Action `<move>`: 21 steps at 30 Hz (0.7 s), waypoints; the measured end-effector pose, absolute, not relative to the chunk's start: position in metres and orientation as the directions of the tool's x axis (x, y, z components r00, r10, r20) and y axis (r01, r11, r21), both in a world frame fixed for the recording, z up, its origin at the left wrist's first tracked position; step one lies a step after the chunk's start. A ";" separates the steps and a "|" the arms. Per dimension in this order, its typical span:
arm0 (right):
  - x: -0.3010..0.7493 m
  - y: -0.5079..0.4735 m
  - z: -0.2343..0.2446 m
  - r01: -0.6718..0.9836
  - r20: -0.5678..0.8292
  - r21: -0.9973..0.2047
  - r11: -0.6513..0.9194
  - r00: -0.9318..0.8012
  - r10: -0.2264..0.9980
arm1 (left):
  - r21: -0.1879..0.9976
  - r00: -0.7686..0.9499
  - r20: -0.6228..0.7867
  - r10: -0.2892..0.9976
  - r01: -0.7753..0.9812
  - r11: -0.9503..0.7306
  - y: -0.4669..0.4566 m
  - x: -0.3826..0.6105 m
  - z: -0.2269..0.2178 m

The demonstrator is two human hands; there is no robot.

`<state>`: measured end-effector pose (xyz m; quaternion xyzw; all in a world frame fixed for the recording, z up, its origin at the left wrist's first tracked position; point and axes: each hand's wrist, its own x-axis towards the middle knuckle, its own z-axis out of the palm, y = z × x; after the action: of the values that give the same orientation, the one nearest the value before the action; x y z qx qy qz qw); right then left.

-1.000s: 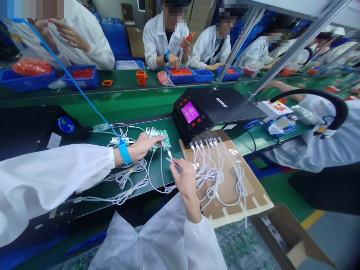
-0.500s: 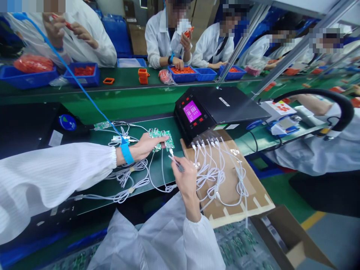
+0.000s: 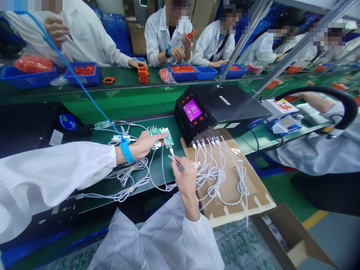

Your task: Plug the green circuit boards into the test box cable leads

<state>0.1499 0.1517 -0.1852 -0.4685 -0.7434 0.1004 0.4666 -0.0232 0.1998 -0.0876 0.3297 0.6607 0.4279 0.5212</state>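
Note:
My left hand is closed on several green circuit boards, with the thumb across them. A white plug meets the lower edge of the right-hand board. Just below it, my right hand is closed on the white cable behind this plug. A slim grey object also shows at those fingers; I cannot make out its kind. White cables lie coiled under my left wrist, which wears a blue strap. Another circuit board rests beyond that wrist.
A black tester with a lit purple screen stands right of my hands. White cables from its front lie on a cardboard sheet. Another black box is at left. Across the line, co-workers sit behind blue bins of orange parts.
The boards in my left hand have shifted slightly left and up; both grips stay the same. Across the line, the left co-worker's hand has reached down to the stacked orange frames.

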 end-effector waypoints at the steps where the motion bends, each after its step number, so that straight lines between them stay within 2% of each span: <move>1: 0.150 0.152 -0.185 0.603 0.601 -0.586 0.542 -0.126 0.790 | 0.910 -0.238 -0.406 0.882 -0.011 0.416 0.200 -0.023 -0.088; 21: 0.146 0.149 -0.190 0.594 0.596 -0.606 0.529 -0.101 0.796 | 0.928 -0.235 -0.373 0.898 -0.077 0.365 0.201 -0.023 -0.096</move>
<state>0.1463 0.1489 -0.1904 -0.4733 -0.7342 0.1066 0.4750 -0.0226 0.2009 -0.0956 0.3228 0.6358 0.4616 0.5278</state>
